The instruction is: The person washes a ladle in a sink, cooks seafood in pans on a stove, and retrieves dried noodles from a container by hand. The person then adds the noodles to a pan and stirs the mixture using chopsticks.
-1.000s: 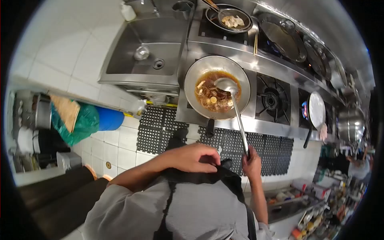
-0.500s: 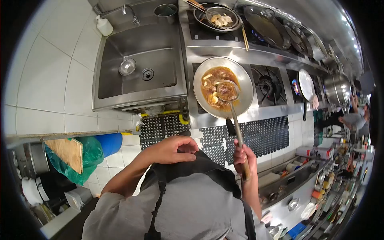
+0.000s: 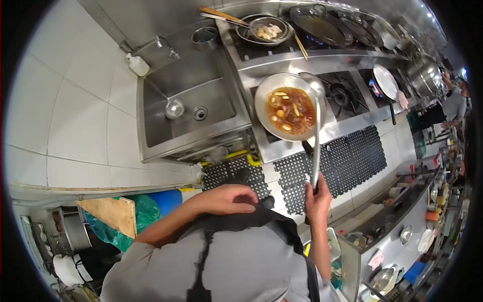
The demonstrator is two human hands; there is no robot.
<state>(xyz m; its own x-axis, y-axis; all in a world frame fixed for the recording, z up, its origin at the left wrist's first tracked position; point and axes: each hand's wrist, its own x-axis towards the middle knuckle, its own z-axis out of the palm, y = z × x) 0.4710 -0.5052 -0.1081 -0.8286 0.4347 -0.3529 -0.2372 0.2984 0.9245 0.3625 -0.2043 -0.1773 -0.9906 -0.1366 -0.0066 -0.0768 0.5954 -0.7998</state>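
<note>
And here's the sink [image 3: 195, 140], a round metal bowl [image 3: 174, 108] sitting inside it, left of its drain [image 3: 200, 114]! White bottle [image 3: 137, 65] at the sink's far left corner, tap [image 3: 173, 52] along its far edge. Up beyond the sink to the right, pale pieces [image 3: 270, 31] in a sieve, chopsticks [image 3: 301, 46] just beside! Nearer than the sink, leftward: wooden board [image 3: 113, 211], green bag [image 3: 147, 214], blue barrel [image 3: 167, 200]!
</note>
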